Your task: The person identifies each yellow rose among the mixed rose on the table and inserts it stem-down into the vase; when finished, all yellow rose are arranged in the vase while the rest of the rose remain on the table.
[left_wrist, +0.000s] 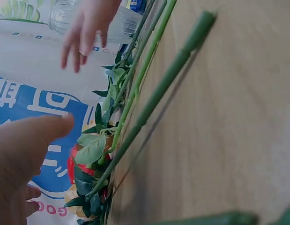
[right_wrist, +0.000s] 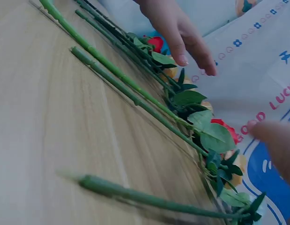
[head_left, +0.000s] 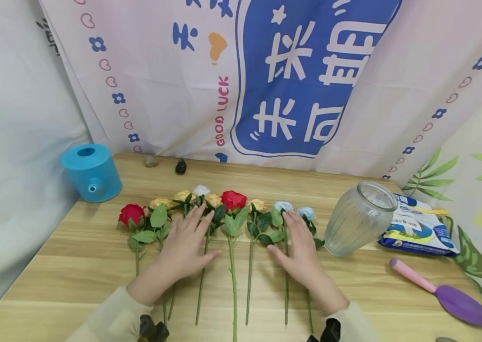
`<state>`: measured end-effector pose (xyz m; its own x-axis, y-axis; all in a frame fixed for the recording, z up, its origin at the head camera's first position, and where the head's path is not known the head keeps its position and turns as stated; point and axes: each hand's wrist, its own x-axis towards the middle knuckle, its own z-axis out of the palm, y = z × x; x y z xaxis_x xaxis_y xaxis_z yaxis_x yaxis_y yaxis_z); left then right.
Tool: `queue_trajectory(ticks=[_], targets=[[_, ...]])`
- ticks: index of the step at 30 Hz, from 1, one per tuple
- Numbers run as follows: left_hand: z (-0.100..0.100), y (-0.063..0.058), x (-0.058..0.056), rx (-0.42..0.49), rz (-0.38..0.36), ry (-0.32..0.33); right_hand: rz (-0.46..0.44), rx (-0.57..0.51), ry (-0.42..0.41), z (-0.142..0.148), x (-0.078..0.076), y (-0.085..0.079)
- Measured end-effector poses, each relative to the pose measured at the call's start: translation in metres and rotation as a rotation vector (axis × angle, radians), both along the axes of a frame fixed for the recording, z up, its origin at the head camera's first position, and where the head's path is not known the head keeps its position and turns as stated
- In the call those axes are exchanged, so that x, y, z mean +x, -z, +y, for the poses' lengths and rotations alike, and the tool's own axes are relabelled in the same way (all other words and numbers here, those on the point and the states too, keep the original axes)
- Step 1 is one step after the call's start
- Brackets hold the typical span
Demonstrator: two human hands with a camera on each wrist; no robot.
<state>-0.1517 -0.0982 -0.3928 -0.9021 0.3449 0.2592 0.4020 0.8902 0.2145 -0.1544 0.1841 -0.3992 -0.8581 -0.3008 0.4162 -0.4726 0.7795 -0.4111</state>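
Note:
Artificial roses lie side by side on the wooden table, stems toward the person: a red rose (head_left: 131, 214) at the left, another red rose (head_left: 233, 200) in the middle, yellow roses (head_left: 161, 204), a white rose (head_left: 201, 190) and light blue roses (head_left: 306, 213). My left hand (head_left: 188, 242) spreads its fingers over the left-hand flowers, thumb pointing right. Over the light blue roses at the right reaches my right hand (head_left: 299, 249), fingers extended and thumb apart. The left wrist view shows the left thumb (left_wrist: 37, 133) raised above the stems. Neither hand grips a stem.
A ribbed glass vase (head_left: 358, 218) stands right of the flowers, beside a wet-wipes pack (head_left: 418, 230). A purple trowel with a pink handle (head_left: 450, 297) lies at the right. A blue watering can (head_left: 92, 173) stands back left, near a dark stone (head_left: 181, 166) and a lighter stone (head_left: 150, 161).

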Motion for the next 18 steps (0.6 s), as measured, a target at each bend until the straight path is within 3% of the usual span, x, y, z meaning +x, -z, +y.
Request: queue_trajectory(ticks=[3, 6, 9, 11, 13, 15, 18], targets=[[-0.002, -0.002, 0.001, 0.032, 0.014, 0.003, 0.167, -0.175, -0.127, 0.014, 0.006, -0.006], [-0.004, -0.003, 0.001, 0.05, 0.037, 0.006, 0.419, -0.312, -0.235, 0.029, 0.012, -0.015], [-0.006, -0.002, 0.001, 0.059, 0.044, 0.014, 0.67, -0.467, -0.26, 0.042, 0.018, -0.028], [-0.008, -0.001, 0.002, 0.067, 0.037, 0.016, 0.763, -0.619, -0.235, 0.051, 0.023, -0.037], [-0.009, -0.001, 0.003, 0.081, 0.021, 0.013, 0.795, -0.789, -0.188, 0.062, 0.026, -0.042], [-0.011, 0.0, 0.004, 0.098, 0.005, 0.009, 0.769, -0.938, -0.109, 0.075, 0.028, -0.042], [-0.013, -0.001, 0.007, 0.124, -0.014, 0.003, 0.582, -1.084, 0.031, 0.095, 0.029, -0.036]])
